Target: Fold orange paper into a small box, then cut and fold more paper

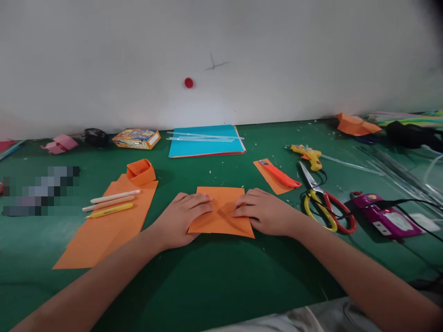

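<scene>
A roughly square sheet of orange paper lies in front of me, with faint lines crossing near its middle. My left hand holds its left side, fingers curled over the top and the thumb hidden. On the right side, my right hand has its bent fingers on the paper, the fingertips close to the middle. Left of my hands, larger orange sheets carry several pens, among them a yellow pen. A folded orange paper piece rests at their upper end.
To the right lie an orange cutter knife on an orange strip, scissors, a yellow glue gun and a purple power socket with black cables. Blue paper with clear glue sticks and a small box stand by the wall.
</scene>
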Available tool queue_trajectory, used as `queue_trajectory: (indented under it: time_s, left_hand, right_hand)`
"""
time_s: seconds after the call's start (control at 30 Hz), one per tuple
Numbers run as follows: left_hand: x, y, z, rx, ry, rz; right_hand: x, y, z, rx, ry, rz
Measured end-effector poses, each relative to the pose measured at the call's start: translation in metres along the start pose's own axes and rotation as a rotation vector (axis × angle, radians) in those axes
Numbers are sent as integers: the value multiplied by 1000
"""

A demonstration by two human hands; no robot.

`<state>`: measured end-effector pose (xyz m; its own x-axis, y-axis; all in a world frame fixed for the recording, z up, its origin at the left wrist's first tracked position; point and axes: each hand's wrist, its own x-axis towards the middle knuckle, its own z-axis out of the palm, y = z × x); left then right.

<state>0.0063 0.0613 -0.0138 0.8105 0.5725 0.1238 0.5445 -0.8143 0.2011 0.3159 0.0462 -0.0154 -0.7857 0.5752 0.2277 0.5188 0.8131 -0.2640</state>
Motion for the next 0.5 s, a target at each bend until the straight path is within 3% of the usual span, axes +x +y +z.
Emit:
queue_trajectory:
  time_s: [0.33, 0.5]
  left_hand:
    - [1, -1, -2, -143, 113, 23]
    - [1, -6, 0, -221, 185, -40]
  right_hand:
    - [-3, 4, -14, 203, -23, -49]
    - [-2, 6, -10, 332, 51, 56]
